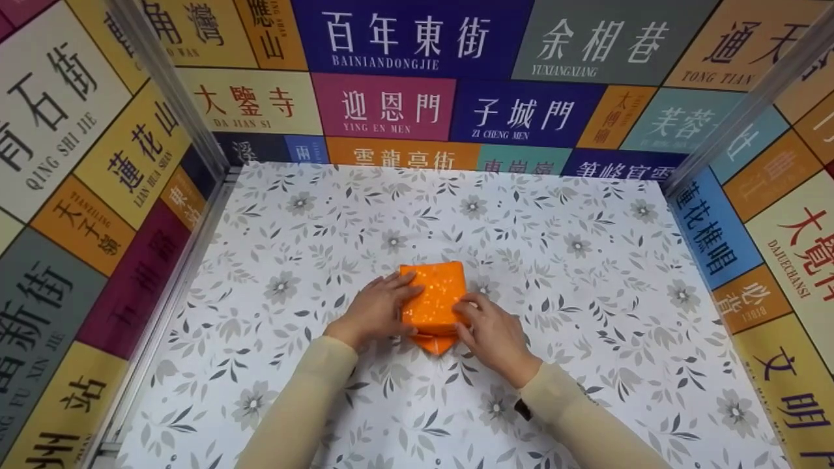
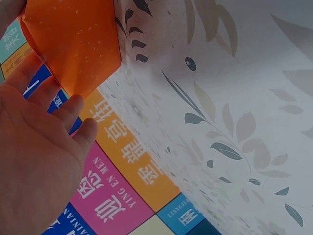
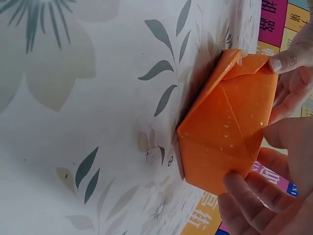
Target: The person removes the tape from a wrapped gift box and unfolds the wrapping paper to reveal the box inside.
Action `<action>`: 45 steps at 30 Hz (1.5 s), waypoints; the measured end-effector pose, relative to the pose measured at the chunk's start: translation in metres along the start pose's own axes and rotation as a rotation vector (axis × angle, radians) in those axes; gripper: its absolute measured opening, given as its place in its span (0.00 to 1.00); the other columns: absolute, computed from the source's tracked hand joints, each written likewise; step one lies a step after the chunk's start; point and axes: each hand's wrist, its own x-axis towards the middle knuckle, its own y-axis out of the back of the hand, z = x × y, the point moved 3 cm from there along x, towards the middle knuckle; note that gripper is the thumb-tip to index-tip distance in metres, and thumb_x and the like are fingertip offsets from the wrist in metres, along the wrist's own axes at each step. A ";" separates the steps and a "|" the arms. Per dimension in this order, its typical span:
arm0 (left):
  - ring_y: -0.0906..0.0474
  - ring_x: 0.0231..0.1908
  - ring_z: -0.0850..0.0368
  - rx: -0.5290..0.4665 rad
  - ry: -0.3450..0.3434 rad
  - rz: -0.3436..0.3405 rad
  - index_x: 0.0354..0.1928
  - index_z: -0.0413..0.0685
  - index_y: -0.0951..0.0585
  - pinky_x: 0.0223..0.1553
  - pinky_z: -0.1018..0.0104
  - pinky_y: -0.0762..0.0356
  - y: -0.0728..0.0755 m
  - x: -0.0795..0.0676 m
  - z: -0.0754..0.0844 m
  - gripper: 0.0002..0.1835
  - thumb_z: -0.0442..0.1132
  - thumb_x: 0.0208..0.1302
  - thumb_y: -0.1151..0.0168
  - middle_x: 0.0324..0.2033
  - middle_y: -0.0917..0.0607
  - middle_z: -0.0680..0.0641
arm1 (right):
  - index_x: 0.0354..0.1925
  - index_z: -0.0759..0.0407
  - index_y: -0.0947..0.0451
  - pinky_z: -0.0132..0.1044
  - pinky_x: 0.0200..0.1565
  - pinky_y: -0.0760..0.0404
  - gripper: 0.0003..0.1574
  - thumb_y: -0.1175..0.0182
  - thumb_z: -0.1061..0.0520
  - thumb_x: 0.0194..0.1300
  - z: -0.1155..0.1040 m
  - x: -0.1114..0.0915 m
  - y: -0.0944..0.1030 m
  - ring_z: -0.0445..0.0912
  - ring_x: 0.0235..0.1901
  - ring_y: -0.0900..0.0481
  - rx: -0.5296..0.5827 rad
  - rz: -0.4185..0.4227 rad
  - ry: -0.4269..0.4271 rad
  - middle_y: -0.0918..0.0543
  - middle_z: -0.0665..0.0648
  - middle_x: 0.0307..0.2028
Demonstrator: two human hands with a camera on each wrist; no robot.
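Walls, lettered, panelled (image 1: pixel 384 107): across the top and down both sides of the frame.

Tabletop, white, grey floral print (image 1: pixel 352 215): fills the centre and bottom.

Sleeves, pale, two: left (image 1: pixel 306 397), from bottom left of centre; right (image 1: pixel 586 417), from bottom right.

Packet, orange, speckled, box-shaped (image 1: pixel 431 299): just below centre of the frame, on the tabletop, between the hands.

Left hand (image 1: pixel 378 306): at the packet's left side; thumb at the lower corner, other fingers spread along the side and upper face. Light hold, parted by the packet's bulk.

Right hand (image 1: pixel 492 332): at the lower right side; thumb and bent fingers lightly gripping the edge, kept apart by its thickness.

Flap, orange, pointed (image 1: pixel 435 343): juts from the packet's lower end, towards the bottom of the frame; creased, not lying flat against it.

Step, as judged: shaping the folded end of the wrapping. Next move seems to call for one hand steadying the packet while the other creases the flap and folds it snugly in.
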 end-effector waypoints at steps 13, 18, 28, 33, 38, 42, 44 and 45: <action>0.39 0.70 0.45 -0.006 0.048 0.093 0.66 0.60 0.22 0.69 0.49 0.41 0.000 0.001 0.000 0.21 0.47 0.74 0.47 0.75 0.40 0.49 | 0.53 0.52 0.16 0.44 0.37 0.18 0.18 0.33 0.51 0.65 0.003 0.008 0.002 0.49 0.43 0.18 -0.001 -0.092 -0.035 0.23 0.53 0.56; 0.47 0.73 0.47 -0.062 0.115 0.100 0.63 0.61 0.20 0.70 0.52 0.45 0.001 0.001 0.000 0.20 0.43 0.72 0.44 0.77 0.48 0.48 | 0.54 0.52 0.17 0.45 0.38 0.17 0.19 0.34 0.52 0.65 0.005 0.009 0.002 0.51 0.47 0.18 0.000 -0.093 -0.041 0.23 0.54 0.57; 0.41 0.71 0.46 -0.103 0.125 0.059 0.70 0.58 0.27 0.70 0.52 0.42 0.007 -0.002 -0.003 0.28 0.43 0.67 0.40 0.75 0.40 0.46 | 0.52 0.52 0.16 0.46 0.40 0.17 0.18 0.33 0.55 0.63 0.009 0.013 0.004 0.51 0.50 0.20 -0.003 -0.048 -0.034 0.21 0.53 0.57; 0.37 0.69 0.47 -0.024 0.129 0.063 0.74 0.52 0.33 0.68 0.52 0.39 0.008 -0.002 -0.003 0.35 0.49 0.67 0.37 0.73 0.37 0.46 | 0.52 0.56 0.16 0.48 0.54 0.23 0.19 0.34 0.56 0.62 0.007 0.014 0.006 0.54 0.55 0.23 -0.018 -0.022 -0.006 0.20 0.57 0.57; 0.35 0.67 0.46 0.064 0.114 0.070 0.72 0.49 0.31 0.67 0.50 0.37 0.008 -0.002 -0.001 0.35 0.52 0.67 0.37 0.70 0.33 0.44 | 0.56 0.60 0.19 0.52 0.64 0.34 0.26 0.35 0.47 0.65 0.000 0.014 0.004 0.57 0.60 0.28 -0.046 -0.085 0.004 0.22 0.61 0.60; 0.34 0.66 0.45 0.100 0.094 0.084 0.71 0.46 0.30 0.66 0.49 0.36 0.009 -0.002 0.001 0.34 0.51 0.67 0.37 0.70 0.33 0.44 | 0.58 0.61 0.21 0.53 0.67 0.38 0.37 0.37 0.36 0.64 -0.009 0.012 0.000 0.58 0.62 0.30 -0.086 -0.135 0.018 0.25 0.61 0.62; 0.34 0.65 0.45 0.111 0.078 0.100 0.71 0.44 0.30 0.65 0.49 0.35 0.009 -0.003 0.001 0.33 0.50 0.67 0.38 0.71 0.33 0.45 | 0.59 0.61 0.22 0.53 0.67 0.38 0.40 0.38 0.32 0.62 -0.012 0.012 -0.001 0.59 0.62 0.30 -0.105 -0.138 0.020 0.25 0.61 0.63; 0.33 0.65 0.45 0.118 0.069 0.107 0.71 0.44 0.29 0.65 0.49 0.34 0.009 -0.003 0.002 0.33 0.50 0.67 0.38 0.72 0.34 0.46 | 0.59 0.61 0.22 0.53 0.67 0.38 0.42 0.37 0.30 0.61 -0.014 0.012 -0.002 0.59 0.62 0.30 -0.110 -0.132 0.023 0.25 0.62 0.62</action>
